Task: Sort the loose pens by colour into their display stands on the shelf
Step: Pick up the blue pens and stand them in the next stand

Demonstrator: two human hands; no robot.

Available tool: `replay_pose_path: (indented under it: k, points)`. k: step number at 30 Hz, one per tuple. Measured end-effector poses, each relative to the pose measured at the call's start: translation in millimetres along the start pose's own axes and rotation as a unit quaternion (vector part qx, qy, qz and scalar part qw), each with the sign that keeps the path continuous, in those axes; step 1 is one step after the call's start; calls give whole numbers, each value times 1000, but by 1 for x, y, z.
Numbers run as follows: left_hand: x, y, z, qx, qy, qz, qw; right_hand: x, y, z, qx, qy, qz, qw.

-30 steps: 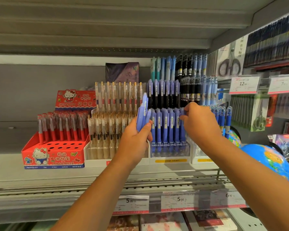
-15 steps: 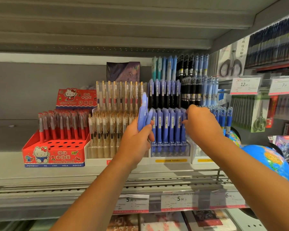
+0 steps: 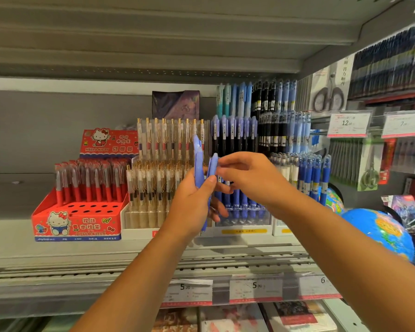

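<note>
Head — blue pens (image 3: 243,202) fill clear stand (image 3: 246,222), seemingly

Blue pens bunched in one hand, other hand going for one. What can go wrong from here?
1. The left hand grips several periwinkle pens fanned apart while the right hand reaches for one; another may slip out and drop.
2. The darker blue pens stand right beside the periwinkle stand; the shades are close, so a pen could land in the wrong stand.
3. The left hand is close in front of the clear gold-clip pens; a nudge could tip some.
</note>
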State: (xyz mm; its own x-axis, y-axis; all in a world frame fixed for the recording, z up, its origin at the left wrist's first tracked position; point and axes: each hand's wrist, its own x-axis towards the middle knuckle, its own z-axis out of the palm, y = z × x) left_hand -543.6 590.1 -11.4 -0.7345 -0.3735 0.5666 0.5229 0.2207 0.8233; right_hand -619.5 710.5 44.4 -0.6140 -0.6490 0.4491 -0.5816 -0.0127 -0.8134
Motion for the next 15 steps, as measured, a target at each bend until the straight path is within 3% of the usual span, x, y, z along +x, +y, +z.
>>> replay_pose_path:
  k: [4, 8, 15]
  points:
    - [-1, 1, 1, 24, -4, -12, 1000, -3, 1, 9, 120, 4, -23, 992]
    - [0, 2, 3, 5, 5, -11, 1000, -1, 10, 10, 116, 32, -19, 993]
    - [5, -3, 0, 36, 105, 13, 994, 6, 17, -3, 186, 123, -52, 973]
